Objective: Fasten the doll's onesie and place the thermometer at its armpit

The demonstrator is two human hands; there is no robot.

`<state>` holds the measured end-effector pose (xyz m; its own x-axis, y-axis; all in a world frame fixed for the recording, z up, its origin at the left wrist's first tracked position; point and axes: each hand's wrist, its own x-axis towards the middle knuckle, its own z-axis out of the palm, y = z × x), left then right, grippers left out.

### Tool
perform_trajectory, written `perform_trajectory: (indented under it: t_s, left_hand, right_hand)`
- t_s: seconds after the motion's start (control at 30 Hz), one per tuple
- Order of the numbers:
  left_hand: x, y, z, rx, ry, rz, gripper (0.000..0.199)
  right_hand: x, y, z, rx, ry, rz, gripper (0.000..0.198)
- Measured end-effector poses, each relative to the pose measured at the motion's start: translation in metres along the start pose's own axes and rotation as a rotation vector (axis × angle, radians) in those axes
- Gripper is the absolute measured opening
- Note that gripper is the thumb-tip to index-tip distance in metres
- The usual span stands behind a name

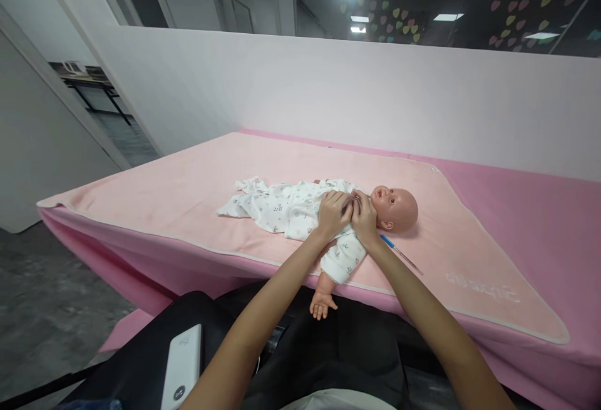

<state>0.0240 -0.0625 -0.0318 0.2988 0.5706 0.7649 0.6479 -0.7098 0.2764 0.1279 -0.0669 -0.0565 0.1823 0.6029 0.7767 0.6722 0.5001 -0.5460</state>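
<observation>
A baby doll (397, 206) lies on its back on a pale pink blanket (188, 191), head to the right. It wears a white printed suit (282, 208). My left hand (332, 213) and my right hand (365, 216) meet on the doll's chest just below the neck, fingers pinching the suit's fabric there. One doll arm (323, 294) hangs over the table's front edge. A thin blue-tipped thermometer (400, 252) lies on the blanket beside my right forearm.
The blanket covers a table draped in brighter pink cloth (539, 210), set against a white partition wall (375, 97). A white power bank (182, 366) rests on my dark lap at the lower left. Grey floor (47, 310) lies to the left.
</observation>
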Motion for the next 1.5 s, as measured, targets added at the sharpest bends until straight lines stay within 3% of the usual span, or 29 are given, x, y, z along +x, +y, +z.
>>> perform_trajectory:
  t_s: [0.43,0.67,0.9,1.33,1.5]
  left_hand:
    - [-0.001,-0.003,-0.003,0.025,0.111,0.006,0.019]
    - [0.003,-0.026,-0.018,0.051,0.342,-0.22,0.021]
    - [-0.012,-0.032,-0.026,0.046,0.037,0.055,0.012]
    - [-0.017,-0.029,-0.023,0.014,0.065,0.088,0.005]
    - [-0.018,-0.029,-0.02,-0.05,0.092,0.033,0.009]
  right_hand:
    - [-0.001,-0.011,-0.009,-0.043,0.013,-0.021,0.026]
    - [-0.002,-0.013,-0.01,-0.004,0.082,-0.119,0.026]
    - [-0.002,-0.014,-0.01,0.045,0.082,-0.183,0.026]
    - [-0.003,-0.018,-0.013,0.038,0.064,-0.219,0.026]
    - [-0.003,-0.022,-0.015,-0.013,0.03,-0.257,0.02]
